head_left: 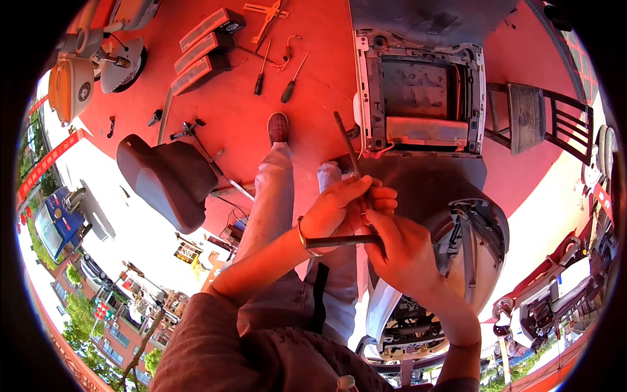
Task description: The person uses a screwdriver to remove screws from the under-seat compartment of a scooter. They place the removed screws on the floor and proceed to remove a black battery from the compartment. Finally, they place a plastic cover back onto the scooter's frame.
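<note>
Plainly, the rod is slim; the bar, straight; both, dark.

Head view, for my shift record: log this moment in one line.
Left hand: grips upper dark rod section; right hand: grips lower dark rod section; whether joined: unclear; screwdrivers: on red floor

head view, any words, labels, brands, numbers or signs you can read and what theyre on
Left red banner: pale lettering, too small to quote reliably.
Black-and-yellow sign: lettering, too small to quote reliably.
Right red banner: pale marks, too blurred to read.
Dark bar at the right hand: no lettering shows.
</note>
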The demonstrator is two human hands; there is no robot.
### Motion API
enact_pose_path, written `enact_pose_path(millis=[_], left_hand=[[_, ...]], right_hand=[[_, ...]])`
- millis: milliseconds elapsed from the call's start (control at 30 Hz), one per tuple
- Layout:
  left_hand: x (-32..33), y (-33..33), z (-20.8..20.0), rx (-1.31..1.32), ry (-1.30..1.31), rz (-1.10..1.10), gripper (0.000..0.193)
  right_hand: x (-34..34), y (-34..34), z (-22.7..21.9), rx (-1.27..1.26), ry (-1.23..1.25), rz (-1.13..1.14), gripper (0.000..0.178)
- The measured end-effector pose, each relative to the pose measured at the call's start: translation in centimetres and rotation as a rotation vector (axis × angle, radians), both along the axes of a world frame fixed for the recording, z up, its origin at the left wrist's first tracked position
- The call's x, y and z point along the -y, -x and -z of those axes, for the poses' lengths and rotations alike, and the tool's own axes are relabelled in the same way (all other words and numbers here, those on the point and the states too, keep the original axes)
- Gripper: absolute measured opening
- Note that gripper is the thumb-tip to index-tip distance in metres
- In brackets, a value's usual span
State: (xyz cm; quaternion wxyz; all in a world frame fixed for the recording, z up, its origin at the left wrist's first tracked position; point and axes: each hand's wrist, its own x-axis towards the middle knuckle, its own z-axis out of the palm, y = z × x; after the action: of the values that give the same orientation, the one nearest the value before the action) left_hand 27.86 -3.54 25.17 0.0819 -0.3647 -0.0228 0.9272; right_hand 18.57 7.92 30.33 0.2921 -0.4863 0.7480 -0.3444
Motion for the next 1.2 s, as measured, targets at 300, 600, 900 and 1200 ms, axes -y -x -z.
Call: enact_pose_path(millis=[300,600,900,1200], left_hand=[[13.7,-9.7,17.8,0.305,0.335,0.252,0.007],[31.3,-7.9,29.8,0.362,1.76,0.836,0.035],[33.5,-16.4,21.5,0.178,1.078,0.669,0.029],[32.4,-29.1,13.9,0.411,0.871,0.775,0.022]], right_hand=[[12.5,-10.1,9.1,0.159,-0.331,0.278,0.024],[9.8,-15.3,20.6,0.344,-0.247,1.098,0.016],[1.4,-2.5,24.1,0.802,-0.156,1.92,0.027],[4.9,-2.5,25.9,1.276,-0.004,1.846,0.026]])
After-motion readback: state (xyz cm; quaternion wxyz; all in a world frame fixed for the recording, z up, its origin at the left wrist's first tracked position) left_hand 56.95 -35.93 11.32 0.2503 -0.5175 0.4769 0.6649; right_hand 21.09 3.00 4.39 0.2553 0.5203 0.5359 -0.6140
